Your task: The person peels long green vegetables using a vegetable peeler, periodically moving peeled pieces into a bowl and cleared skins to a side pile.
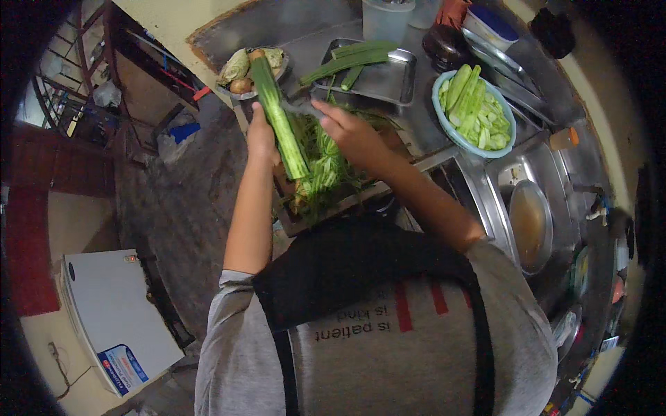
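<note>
My left hand (pixel 262 136) is closed on a long ridged green gourd (pixel 278 122), partly peeled, held tilted with its lower end over a pile of green peelings (pixel 325 161). Pale flesh shows along the gourd's lower part. My right hand (pixel 349 134) is just right of the gourd, holding a blurred blade-like tool (pixel 302 108) that points towards the gourd; its exact kind cannot be told. The peelings lie on a wooden board or tray (pixel 341 205) at the counter's edge.
Unpeeled green gourds (pixel 354 60) lie on a metal tray (pixel 408 78). A blue bowl (pixel 441 122) of peeled, cut gourd stands right. A plate (pixel 247 95) with vegetables is at the back left. The sink (pixel 502 182) holds a basin (pixel 529 223). Plastic containers (pixel 386 23) stand behind.
</note>
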